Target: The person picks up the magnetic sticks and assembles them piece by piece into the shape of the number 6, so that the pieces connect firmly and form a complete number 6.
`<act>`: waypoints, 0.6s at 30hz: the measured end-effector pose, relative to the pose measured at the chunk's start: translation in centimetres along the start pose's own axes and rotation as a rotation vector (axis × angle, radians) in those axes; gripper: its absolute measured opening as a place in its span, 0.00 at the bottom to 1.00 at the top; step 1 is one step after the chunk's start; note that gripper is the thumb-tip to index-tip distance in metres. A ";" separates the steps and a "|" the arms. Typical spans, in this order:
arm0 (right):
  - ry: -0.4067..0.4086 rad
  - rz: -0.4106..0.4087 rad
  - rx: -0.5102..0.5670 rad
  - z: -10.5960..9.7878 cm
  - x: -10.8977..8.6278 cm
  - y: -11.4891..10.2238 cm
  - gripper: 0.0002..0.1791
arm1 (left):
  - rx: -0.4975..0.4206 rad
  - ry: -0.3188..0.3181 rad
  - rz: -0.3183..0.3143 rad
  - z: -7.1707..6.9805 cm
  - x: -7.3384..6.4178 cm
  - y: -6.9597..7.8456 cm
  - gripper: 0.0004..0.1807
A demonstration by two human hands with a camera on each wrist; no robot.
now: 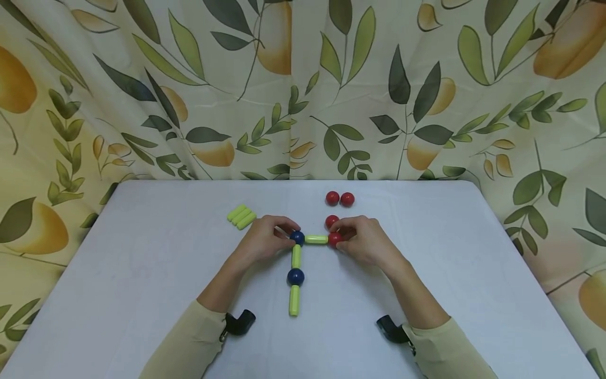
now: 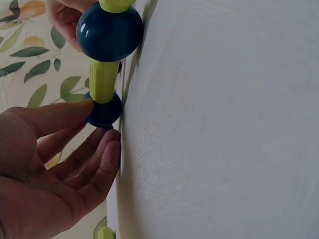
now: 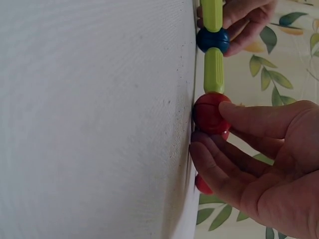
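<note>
On the white table, green rods and balls are joined in an angled chain. My left hand [image 1: 266, 238] pinches the blue ball [image 1: 297, 238] at the corner between thumb and fingers. From that ball a green rod [image 1: 316, 239] runs right to a red ball [image 1: 335, 240], which my right hand [image 1: 364, 241] grips with thumb and fingertips. Another green rod [image 1: 296, 257] leads toward the front to a second blue ball [image 1: 295, 277], with a further green rod [image 1: 294, 301] below it. In the right wrist view the thumb presses the red ball [image 3: 211, 114].
Behind my left hand several green rods [image 1: 242, 216] lie side by side. A loose red ball [image 1: 332, 221] sits just beyond my right fingers, with two more red balls [image 1: 340, 198] farther back. A leaf-patterned curtain [image 1: 303, 105] hangs behind the table [image 1: 165, 221].
</note>
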State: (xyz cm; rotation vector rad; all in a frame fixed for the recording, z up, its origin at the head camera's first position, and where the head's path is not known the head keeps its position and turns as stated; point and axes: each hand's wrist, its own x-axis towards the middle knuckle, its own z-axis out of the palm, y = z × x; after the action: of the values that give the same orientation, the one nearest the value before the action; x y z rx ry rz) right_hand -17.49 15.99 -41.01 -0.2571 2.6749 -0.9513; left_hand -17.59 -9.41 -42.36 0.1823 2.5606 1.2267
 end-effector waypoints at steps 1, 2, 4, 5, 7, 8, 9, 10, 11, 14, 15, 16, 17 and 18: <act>-0.003 -0.002 0.000 0.0 0.0 0.0 0.19 | -0.002 -0.005 0.002 0.0 0.1 0.0 0.14; -0.004 -0.003 0.002 -0.1 0.0 0.1 0.19 | -0.005 -0.010 0.004 0.0 0.1 -0.1 0.14; -0.005 0.001 0.008 -0.1 0.0 0.1 0.19 | -0.011 -0.013 0.007 0.0 0.1 -0.1 0.15; -0.008 -0.001 0.011 -0.2 0.1 0.2 0.19 | -0.015 -0.014 0.010 -0.1 0.1 -0.2 0.15; -0.012 -0.006 0.013 -0.3 0.1 0.2 0.19 | -0.020 -0.018 0.017 -0.1 0.2 -0.2 0.15; -0.012 -0.004 0.016 -0.3 0.2 0.2 0.19 | -0.022 -0.019 0.018 -0.1 0.2 -0.2 0.15; -0.013 -0.003 0.017 -0.3 0.2 0.3 0.19 | -0.022 -0.019 0.018 -0.2 0.2 -0.3 0.15; -0.015 -0.004 0.018 -0.3 0.2 0.3 0.19 | -0.023 -0.020 0.017 -0.2 0.3 -0.3 0.15; -0.017 -0.005 0.017 -0.4 0.2 0.3 0.19 | -0.024 -0.022 0.016 -0.2 0.3 -0.3 0.15; -0.025 -0.001 0.019 -0.4 0.2 0.3 0.19 | -0.024 -0.027 0.015 -0.2 0.4 -0.3 0.15; -0.028 0.003 0.020 -0.5 0.2 0.3 0.20 | -0.023 -0.028 0.015 -0.2 0.4 -0.4 0.15; -0.033 0.006 0.022 -0.5 0.2 0.3 0.20 | -0.025 -0.029 0.011 -0.2 0.3 -0.3 0.15; -0.037 0.009 0.025 -0.6 0.2 0.2 0.20 | -0.026 -0.029 0.009 -0.2 0.3 -0.3 0.15; -0.041 0.011 0.027 -0.7 0.2 0.2 0.20 | -0.026 -0.029 0.004 -0.2 0.3 -0.3 0.15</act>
State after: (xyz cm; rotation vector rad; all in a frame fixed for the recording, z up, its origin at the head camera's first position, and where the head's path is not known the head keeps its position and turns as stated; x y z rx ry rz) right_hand -17.88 16.51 -40.70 -0.2533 2.6223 -0.9676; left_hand -17.93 -9.67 -42.53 0.1984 2.5197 1.2492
